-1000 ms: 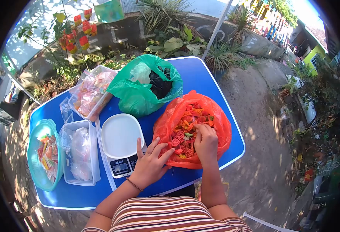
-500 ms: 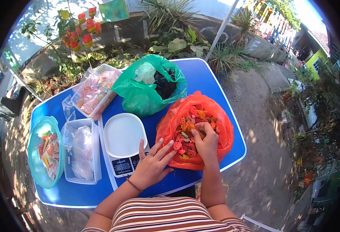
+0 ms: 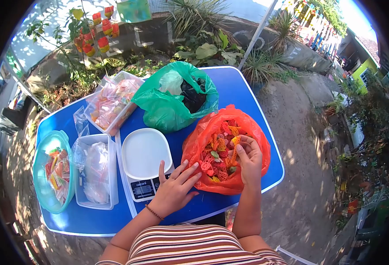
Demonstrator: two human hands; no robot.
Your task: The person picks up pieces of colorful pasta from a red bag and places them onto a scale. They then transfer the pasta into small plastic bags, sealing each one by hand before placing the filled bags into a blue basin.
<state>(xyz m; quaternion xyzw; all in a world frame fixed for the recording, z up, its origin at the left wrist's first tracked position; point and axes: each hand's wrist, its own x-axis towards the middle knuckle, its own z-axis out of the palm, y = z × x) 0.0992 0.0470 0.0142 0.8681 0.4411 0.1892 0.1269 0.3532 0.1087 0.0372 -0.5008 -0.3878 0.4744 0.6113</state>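
- Picking through the loose netted pieces (image 3: 221, 170) inside the red bag (image 3: 229, 188) looks to be the step in hand; the bag stands on the right of the blue bench (image 3: 229, 84), its mouth spread wide.
- The right hand (image 3: 250, 162) is over the right side of the bag mouth, thumb and fingers apparently pinching an orange-yellow piece (image 3: 235, 140); whether it hangs free of the others is hard to tell.
- The left hand (image 3: 171, 193) grasps nothing: its fingers are spread, the tips against the bag's near left side, the little finger over the near edge of the white scale (image 3: 146, 154).
- To my judgement, the next move calls for a steady pinch and a gentle upward pull, since the netted shapes could snag on one another.
- Light pressure from the left fingers should keep the thin, floppy bag from shifting or folding inward.
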